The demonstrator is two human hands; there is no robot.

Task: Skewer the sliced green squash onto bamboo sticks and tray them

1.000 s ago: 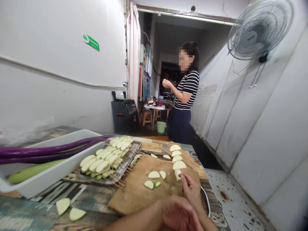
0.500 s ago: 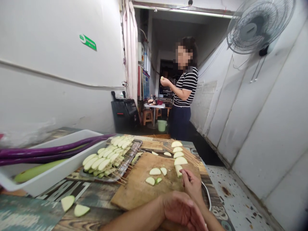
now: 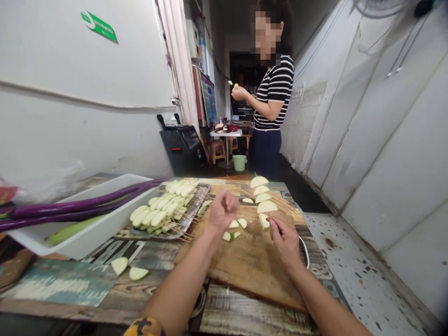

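Observation:
My right hand is closed in a pinch at the near end of a bamboo skewer, with several pale half-round vegetable slices threaded along it. The skewer points away from me over the right side of a wooden cutting board. My left hand hangs over the board's far left part. Its fingers look curled but are blurred, so I cannot see whether anything is in them. Just beside it on the board lie loose cut slices, partly covered by the hand. One more slice rests beyond the board.
Filled skewers are stacked on a metal tray left of the board. A white tub holds long purple eggplants and a green one. Two slices lie at front left. Bare skewers lie behind. A person stands beyond the table.
My left hand has swung from beside my right wrist forward and left, over the loose slices. My right hand still pinches the skewer. The view has tilted down.

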